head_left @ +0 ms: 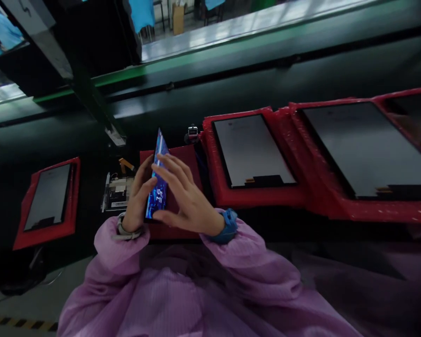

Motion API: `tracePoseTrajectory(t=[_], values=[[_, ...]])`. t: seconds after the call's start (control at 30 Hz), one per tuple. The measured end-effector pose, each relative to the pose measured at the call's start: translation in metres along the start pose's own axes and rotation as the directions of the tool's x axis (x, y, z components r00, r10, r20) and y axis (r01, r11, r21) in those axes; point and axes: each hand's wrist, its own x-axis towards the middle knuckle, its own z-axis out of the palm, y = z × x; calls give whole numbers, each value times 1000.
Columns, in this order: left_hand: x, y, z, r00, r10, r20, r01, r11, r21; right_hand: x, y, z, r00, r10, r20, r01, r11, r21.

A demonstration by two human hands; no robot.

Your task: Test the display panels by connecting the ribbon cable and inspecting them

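A lit tablet screen with a blue picture and white digits stands tilted steeply on edge in front of me. My left hand grips it by its left side, thumb on the front; the fingers behind are partly hidden. Across its lit face reach the stretched fingers of my right hand, with the thumb low near the bottom edge. Under both hands lies a red mat. Just left of my left hand is an open electronic board assembly with an orange flex cable.
To the right, screen panels rest on red bubble-wrap sheets. Another panel lies on red wrap at the left. A small metal device stands behind the mat. A metal post rises at the back left.
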Motion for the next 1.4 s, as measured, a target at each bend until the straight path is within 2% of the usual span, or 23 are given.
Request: tracePoseTrajectory(t=[0.13, 0.23, 0.4, 0.47, 0.53, 0.57, 0.6, 0.67, 0.7, 0.8, 0.9, 0.97, 1.1, 1.23, 1.4], values=[[-14, -1, 12, 998, -59, 26, 60, 997, -47, 24, 29, -7, 997, 16, 74, -14, 999, -33], [-26, -3, 21, 998, -61, 21, 63, 994, -90, 31, 51, -3, 992, -16, 125, 26, 997, -78], [-43, -7, 28, 999, -19, 31, 23, 992, -125, 18, 62, 2, 998, -28, 57, 32, 996, -82], [-49, -12, 19, 994, 70, -87, -77, 993, -84, 13, 61, 2, 998, -25, 55, 30, 996, -80], [-56, -19, 0, 946, 169, -276, -135, 981, 137, 11, 59, 2, 998, -24, 56, 27, 998, -61], [-58, -24, -12, 911, 202, -359, -89, 947, 308, 10, 59, 3, 998, -22, 55, 25, 999, -45], [-61, -30, -25, 896, 197, -398, 19, 878, 478, 9, 59, 3, 998, -20, 53, 22, 999, -30], [-66, -42, -49, 916, 129, -380, 210, 652, 728, 9, 59, 4, 999, -16, 44, 17, 1000, -11], [-68, -48, -58, 932, 96, -350, 249, 531, 810, 8, 59, 5, 999, -17, 39, 17, 1000, -7], [-74, -62, -69, 974, 23, -226, 213, 253, 944, 7, 60, 6, 999, -23, 26, 22, 1000, 8], [-76, -66, -64, 992, -27, -124, 126, 93, 988, 6, 60, 6, 1000, -14, 27, 13, 1000, 21], [-76, -65, -60, 993, -51, -102, 104, 38, 994, 6, 60, 6, 1000, -8, 29, 7, 1000, 21], [-76, -63, -58, 992, -69, -106, 106, 0, 994, 6, 60, 5, 1000, -13, 27, 13, 1000, 16], [-77, -65, -59, 997, -28, -66, 66, -9, 998, 6, 58, 4, 999, -4, 35, 3, 1000, 14], [-78, -65, -58, 999, 31, -10, 11, -18, 1000, 6, 53, 0, 992, 82, 91, -80, 997, -23]])
